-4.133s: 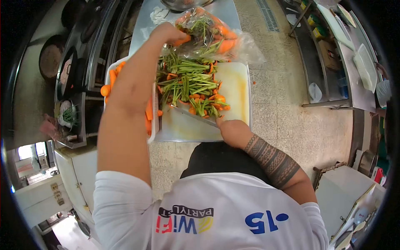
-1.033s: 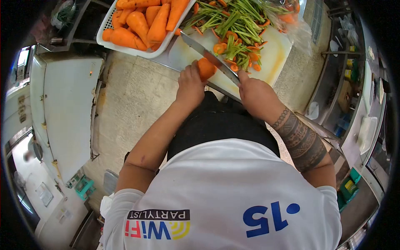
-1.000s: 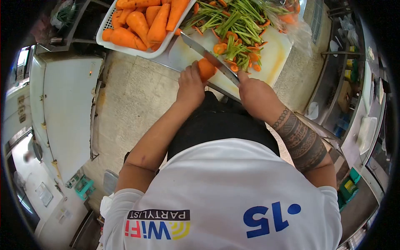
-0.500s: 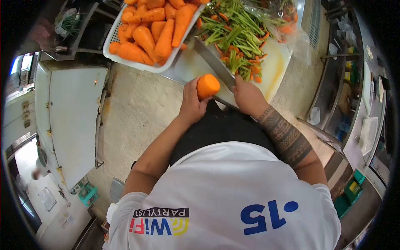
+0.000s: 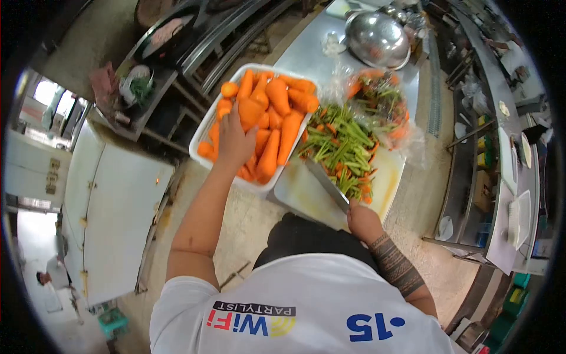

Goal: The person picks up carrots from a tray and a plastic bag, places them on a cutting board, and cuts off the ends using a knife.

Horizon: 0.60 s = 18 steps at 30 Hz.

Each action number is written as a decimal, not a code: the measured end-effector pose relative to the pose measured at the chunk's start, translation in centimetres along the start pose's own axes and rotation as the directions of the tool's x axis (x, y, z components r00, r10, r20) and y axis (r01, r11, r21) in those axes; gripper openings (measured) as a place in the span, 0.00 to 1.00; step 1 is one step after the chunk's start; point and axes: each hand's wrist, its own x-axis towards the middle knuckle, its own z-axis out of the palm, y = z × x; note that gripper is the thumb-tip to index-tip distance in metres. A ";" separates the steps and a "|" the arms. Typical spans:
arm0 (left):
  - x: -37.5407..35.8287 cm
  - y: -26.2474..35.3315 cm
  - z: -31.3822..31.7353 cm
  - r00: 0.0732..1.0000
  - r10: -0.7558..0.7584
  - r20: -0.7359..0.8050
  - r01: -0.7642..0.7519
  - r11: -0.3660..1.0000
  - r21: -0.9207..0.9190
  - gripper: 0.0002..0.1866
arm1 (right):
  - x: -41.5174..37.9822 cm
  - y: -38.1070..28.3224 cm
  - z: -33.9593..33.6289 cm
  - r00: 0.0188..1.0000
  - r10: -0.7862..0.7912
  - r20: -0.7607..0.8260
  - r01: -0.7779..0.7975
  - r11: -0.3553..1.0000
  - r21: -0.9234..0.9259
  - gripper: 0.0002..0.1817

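Observation:
My left hand is over the white basket at the table's left, its fingers and thumb closed around a thick carrot. Other orange carrots fill the basket around it. In my right hand is the handle of a knife; the broad blade points forward and left above the white cutting board. On the board, right beside the blade, lies a heap of green carrot tops mixed with orange cut ends.
Behind the heap sits a clear plastic bag of carrot scraps. A large metal bowl stands farther back on the metal table. A white chest-like cabinet is at left, shelving at right. Another person is far left.
My left hand has moved forward and left from beside the board to the basket, with a carrot in its grasp. The knife stays in my right hand. The view has shifted, showing more table.

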 end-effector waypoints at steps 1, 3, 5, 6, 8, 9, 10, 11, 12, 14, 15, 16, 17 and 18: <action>-0.2 -1.1 1.4 1.000 -0.011 0.024 0.010 0.997 0.072 0.45 | 0.0 -0.4 -0.3 1.000 0.020 0.014 -0.020 1.000 -0.007 0.11; -1.2 -0.6 2.2 0.984 -0.076 0.161 0.030 0.962 0.271 0.45 | -0.3 -0.6 -0.4 0.998 0.050 0.029 -0.050 0.999 -0.006 0.10; -2.3 0.0 2.4 0.989 0.036 0.143 -0.082 0.938 0.336 0.47 | -0.2 -0.5 -0.3 0.997 0.076 0.021 -0.076 0.997 0.014 0.10; -2.5 0.4 2.6 0.990 -0.015 0.137 -0.025 0.958 0.286 0.48 | -0.2 -0.7 -0.6 0.996 0.081 0.028 -0.081 0.996 0.020 0.10; -1.6 1.5 2.4 0.980 -0.092 0.177 0.048 0.970 0.237 0.49 | -0.5 -1.1 -1.2 0.994 0.096 0.047 -0.098 0.994 0.040 0.09; -0.8 2.5 1.5 0.969 -0.119 0.216 0.065 0.969 0.240 0.50 | -0.5 -0.8 -0.8 0.995 0.091 0.030 -0.093 0.994 0.059 0.09; 0.2 3.6 0.7 0.955 -0.146 0.257 0.081 0.966 0.247 0.50 | -0.4 -0.8 -0.9 0.995 0.095 0.019 -0.096 0.993 0.073 0.09; 1.4 4.7 0.3 0.982 -0.057 0.178 0.012 0.970 0.243 0.48 | -0.5 -0.8 -0.9 0.995 0.099 0.010 -0.100 0.991 0.088 0.09; 2.9 5.5 -0.1 0.989 0.028 0.146 -0.056 0.979 0.195 0.47 | -0.7 -0.8 -0.9 0.995 0.104 0.007 -0.104 0.989 0.105 0.09; 6.5 7.4 0.0 0.980 0.182 0.081 -0.190 0.976 0.105 0.44 | -0.9 -0.9 -0.9 0.995 0.101 -0.009 -0.100 0.992 0.081 0.09; 7.9 8.6 0.8 0.970 0.242 0.019 -0.243 0.968 0.061 0.38 | -0.9 -0.9 -0.9 0.995 0.096 -0.014 -0.095 0.993 0.070 0.09; 9.4 9.8 1.9 0.949 0.315 0.030 -0.315 0.949 -0.004 0.37 | -0.9 -1.0 -1.0 0.995 0.097 -0.007 -0.097 0.993 0.074 0.10; 10.7 11.1 3.3 0.923 0.382 0.040 -0.379 0.923 -0.071 0.35 | -1.0 -1.0 -1.2 0.995 0.097 0.003 -0.097 0.992 0.078 0.11; 11.8 12.5 4.9 0.895 0.442 0.051 -0.432 0.891 -0.140 0.33 | -1.1 -1.0 -1.3 0.995 0.096 0.019 -0.097 0.992 0.083 0.11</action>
